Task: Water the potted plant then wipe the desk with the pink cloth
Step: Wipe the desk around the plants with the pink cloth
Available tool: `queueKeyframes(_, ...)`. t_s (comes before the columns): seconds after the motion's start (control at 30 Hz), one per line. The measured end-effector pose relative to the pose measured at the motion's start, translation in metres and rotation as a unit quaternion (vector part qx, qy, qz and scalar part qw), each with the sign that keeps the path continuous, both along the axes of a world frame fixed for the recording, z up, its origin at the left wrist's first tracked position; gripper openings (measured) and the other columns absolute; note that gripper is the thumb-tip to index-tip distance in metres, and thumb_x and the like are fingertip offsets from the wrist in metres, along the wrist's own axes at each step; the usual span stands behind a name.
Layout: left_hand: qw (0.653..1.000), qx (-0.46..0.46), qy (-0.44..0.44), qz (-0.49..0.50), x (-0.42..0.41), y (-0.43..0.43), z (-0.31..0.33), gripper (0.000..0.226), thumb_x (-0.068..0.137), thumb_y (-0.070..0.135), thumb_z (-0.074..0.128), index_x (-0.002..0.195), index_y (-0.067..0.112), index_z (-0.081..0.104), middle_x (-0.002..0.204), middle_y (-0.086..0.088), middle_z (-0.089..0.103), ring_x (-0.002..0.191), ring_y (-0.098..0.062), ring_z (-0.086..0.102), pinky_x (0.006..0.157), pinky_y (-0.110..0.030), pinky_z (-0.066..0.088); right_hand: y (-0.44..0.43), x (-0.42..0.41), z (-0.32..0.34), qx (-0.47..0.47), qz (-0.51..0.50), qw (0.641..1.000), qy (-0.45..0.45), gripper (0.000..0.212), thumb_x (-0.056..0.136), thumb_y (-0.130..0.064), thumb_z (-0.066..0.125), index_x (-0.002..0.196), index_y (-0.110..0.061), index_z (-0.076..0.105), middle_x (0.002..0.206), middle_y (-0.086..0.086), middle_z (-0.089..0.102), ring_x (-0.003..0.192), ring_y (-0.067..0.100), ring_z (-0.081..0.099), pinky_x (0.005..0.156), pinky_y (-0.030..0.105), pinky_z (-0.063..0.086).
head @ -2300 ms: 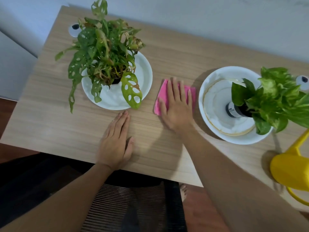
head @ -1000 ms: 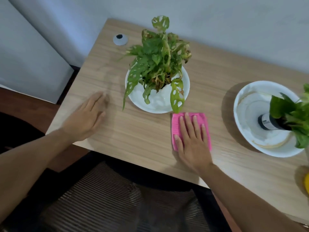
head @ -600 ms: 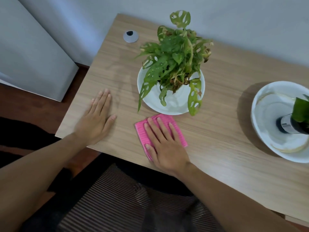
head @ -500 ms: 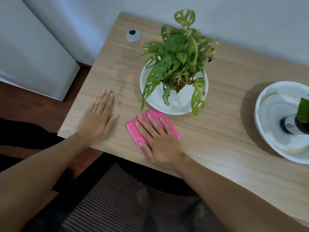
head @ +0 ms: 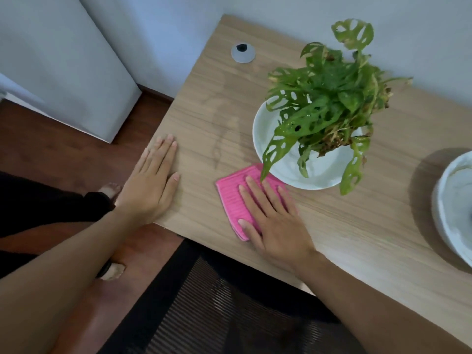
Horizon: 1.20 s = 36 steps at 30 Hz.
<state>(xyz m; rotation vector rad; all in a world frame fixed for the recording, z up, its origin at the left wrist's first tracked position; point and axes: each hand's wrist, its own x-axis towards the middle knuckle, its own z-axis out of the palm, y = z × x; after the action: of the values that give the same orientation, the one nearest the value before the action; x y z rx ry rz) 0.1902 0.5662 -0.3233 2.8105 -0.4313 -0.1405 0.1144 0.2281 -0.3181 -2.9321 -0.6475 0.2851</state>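
A folded pink cloth lies flat on the wooden desk, just in front of the white pot holding a leafy green plant. My right hand presses palm-down on the cloth with fingers spread, covering its right half. My left hand rests flat and empty on the desk's left front corner. One hanging leaf overlaps the cloth's far edge.
A second white pot is cut off at the right edge. A small grey disc sits at the desk's back left corner. A black mesh chair stands below the desk front. The wall runs close behind the plant.
My right hand has slid the pink cloth leftward along the desk in front of the plant pot. My left hand has shifted left to the desk corner. The view has turned left.
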Motion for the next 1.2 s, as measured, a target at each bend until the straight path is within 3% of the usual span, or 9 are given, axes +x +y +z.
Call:
queueKeyframes(0.33, 0.993, -0.108, 0.002, 0.043, 0.002, 0.005, 0.001, 0.062, 0.119, 0.033, 0.03, 0.177, 0.012, 0.019, 0.187, -0.002, 0.015, 0.174, -0.014, 0.008, 0.14, -0.055, 0.018, 0.134, 0.076, 0.007, 0.06, -0.085, 0.994, 0.032, 0.075, 0.117, -0.052, 0.024, 0.183, -0.019, 0.008, 0.192, 0.004, -0.003, 0.177, 0.027, -0.007, 0.142, 0.055, 0.0)
queueKeyframes(0.47, 0.984, -0.147, 0.027, 0.096, 0.007, -0.008, 0.013, 0.061, 0.122, 0.036, 0.028, 0.177, 0.013, 0.016, 0.188, 0.0, 0.009, 0.174, -0.008, 0.0, 0.143, -0.042, 0.01, 0.106, 0.087, 0.02, 0.085, -0.067, 0.993, 0.051, 0.067, 0.12, -0.045, 0.02, 0.181, -0.016, 0.025, 0.19, 0.005, 0.013, 0.177, 0.025, 0.008, 0.141, 0.049, 0.013)
queueKeyframes(0.57, 0.992, -0.103, 0.041, 0.061, 0.006, -0.028, 0.02, 0.065, 0.122, 0.043, 0.025, 0.178, 0.015, 0.006, 0.188, 0.001, -0.003, 0.173, -0.011, -0.012, 0.142, -0.041, 0.0, 0.087, 0.106, 0.011, 0.105, -0.078, 0.991, 0.012, 0.065, 0.115, -0.031, 0.029, 0.169, -0.001, 0.049, 0.179, 0.02, 0.041, 0.166, 0.044, 0.038, 0.13, 0.061, 0.041)
queueKeyframes(0.6, 0.995, -0.076, 0.044, 0.045, 0.006, -0.033, 0.017, 0.068, 0.122, 0.045, 0.025, 0.178, 0.014, 0.003, 0.188, 0.001, -0.006, 0.173, -0.013, -0.014, 0.142, -0.042, -0.002, 0.084, 0.11, 0.005, 0.105, -0.075, 0.991, 0.025, 0.065, 0.114, -0.03, 0.031, 0.169, 0.001, 0.047, 0.178, 0.023, 0.041, 0.165, 0.048, 0.038, 0.129, 0.063, 0.042)
queueKeyframes(0.7, 0.999, 0.012, 0.035, 0.008, 0.007, -0.034, 0.006, 0.077, 0.119, 0.055, 0.024, 0.177, 0.01, 0.001, 0.188, -0.005, -0.006, 0.174, -0.021, -0.012, 0.143, -0.048, 0.005, 0.084, 0.108, 0.002, 0.058, -0.069, 0.994, 0.069, 0.067, 0.116, -0.032, 0.026, 0.177, -0.004, 0.027, 0.186, 0.019, 0.022, 0.172, 0.042, 0.022, 0.136, 0.06, 0.031)
queueKeyframes(0.87, 0.994, 0.091, 0.03, -0.049, 0.013, -0.007, 0.01, 0.086, 0.113, 0.068, 0.017, 0.178, 0.012, 0.002, 0.188, -0.005, -0.002, 0.175, -0.029, -0.006, 0.141, -0.056, 0.013, 0.096, 0.083, 0.009, -0.008, -0.095, 0.994, 0.062, 0.075, 0.119, -0.013, 0.033, 0.18, -0.013, -0.011, 0.19, 0.008, -0.016, 0.177, 0.029, -0.008, 0.142, 0.049, 0.016)
queueKeyframes(0.97, 0.987, 0.118, 0.041, -0.105, 0.023, 0.01, 0.014, 0.087, 0.112, 0.069, 0.014, 0.178, 0.012, 0.002, 0.188, -0.006, -0.001, 0.174, -0.031, -0.002, 0.14, -0.057, 0.017, 0.11, 0.064, 0.005, 0.005, -0.137, 0.989, 0.063, 0.07, 0.121, -0.029, 0.025, 0.18, -0.014, -0.009, 0.19, 0.008, -0.015, 0.176, 0.031, -0.007, 0.142, 0.052, 0.016)
queueKeyframes(1.1, 0.97, 0.142, 0.095, -0.17, 0.031, 0.031, 0.022, 0.091, 0.104, 0.076, -0.001, 0.174, 0.022, -0.02, 0.185, 0.004, -0.024, 0.172, -0.023, -0.02, 0.142, -0.05, 0.004, 0.131, 0.03, 0.01, -0.003, -0.173, 0.981, 0.088, 0.077, 0.115, -0.049, 0.012, 0.181, -0.01, 0.008, 0.19, 0.016, 0.005, 0.175, 0.041, 0.007, 0.14, 0.055, 0.019)
queueKeyframes(1.2, 0.963, 0.168, 0.107, -0.179, 0.03, 0.03, 0.031, 0.091, 0.103, 0.075, -0.006, 0.173, 0.019, -0.021, 0.184, 0.001, -0.025, 0.171, -0.023, -0.022, 0.142, -0.05, 0.003, 0.136, 0.022, 0.016, -0.017, -0.166, 0.979, 0.117, 0.079, 0.116, -0.053, 0.011, 0.18, -0.01, -0.001, 0.19, 0.017, -0.002, 0.175, 0.043, 0.001, 0.141, 0.057, 0.015)
